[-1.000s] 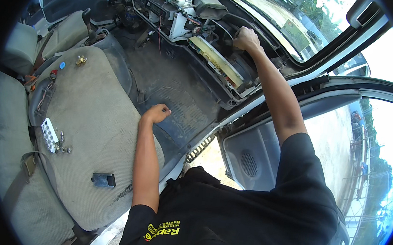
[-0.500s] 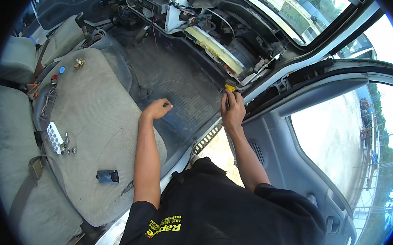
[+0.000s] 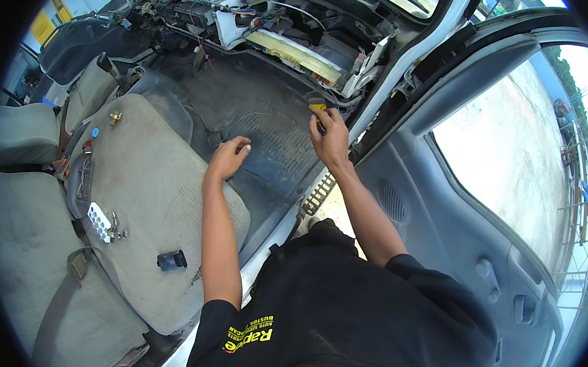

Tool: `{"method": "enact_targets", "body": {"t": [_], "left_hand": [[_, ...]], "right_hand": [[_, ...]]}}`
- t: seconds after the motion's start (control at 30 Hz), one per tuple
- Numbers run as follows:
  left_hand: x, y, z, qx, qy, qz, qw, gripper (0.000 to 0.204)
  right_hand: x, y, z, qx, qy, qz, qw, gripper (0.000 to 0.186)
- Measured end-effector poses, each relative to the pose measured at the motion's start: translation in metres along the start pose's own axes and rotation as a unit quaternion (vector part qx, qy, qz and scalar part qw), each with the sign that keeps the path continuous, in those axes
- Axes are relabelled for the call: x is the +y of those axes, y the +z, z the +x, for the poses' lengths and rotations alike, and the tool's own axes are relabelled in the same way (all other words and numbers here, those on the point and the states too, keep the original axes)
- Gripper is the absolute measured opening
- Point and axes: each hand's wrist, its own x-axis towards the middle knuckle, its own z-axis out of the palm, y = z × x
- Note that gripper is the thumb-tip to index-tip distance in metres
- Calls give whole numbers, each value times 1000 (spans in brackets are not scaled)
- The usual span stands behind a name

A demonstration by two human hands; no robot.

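Note:
Above the footwell mat (image 3: 265, 161), my right hand (image 3: 330, 137) grips a yellow-and-dark object (image 3: 317, 108) beside the doorway. My left hand (image 3: 231, 155) hovers near the seat edge, fingers curled; whatever may be in them is too small to make out. On the grey seat cushion (image 3: 151, 180) lie a brass fitting (image 3: 115, 118), a blue cap (image 3: 95, 132), a white holed tray (image 3: 100, 222) with small metal parts (image 3: 119, 232), and a small dark box (image 3: 172, 261).
The opened dashboard (image 3: 203, 13) shows wiring and a long cream panel (image 3: 293, 54) ahead. The door (image 3: 465, 264) stands open at right. A seat belt (image 3: 60, 303) crosses the left seat. The door sill (image 3: 317, 192) runs below my right arm.
My right hand has come down from inside the dashboard to the footwell's doorway side, with the yellow object now showing. My left hand has risen slightly. The view has shifted.

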Motion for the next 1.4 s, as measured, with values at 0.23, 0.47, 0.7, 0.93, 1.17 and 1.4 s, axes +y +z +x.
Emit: {"method": "enact_targets", "body": {"t": [0.23,0.47,0.7,0.93,1.17,1.4], "left_hand": [[36,2,-47,160,11,-99,982,33],[39,8,-40,93,-11,-27,995,33],[41,11,-41,95,17,24,995,31],[43,12,-45,88,16,32,995,31],[44,12,-44,77,-2,47,996,31],[45,12,-48,67,17,82,994,32]], "right_hand": [[10,-92,-11,136,75,-34,987,24],[4,-61,18,84,105,-52,990,33],[15,-73,23,154,54,-17,986,35],[16,-64,25,81,77,-26,993,33],[25,-72,27,6,54,-46,997,35],[24,-75,22,-22,33,17,999,33]]}}
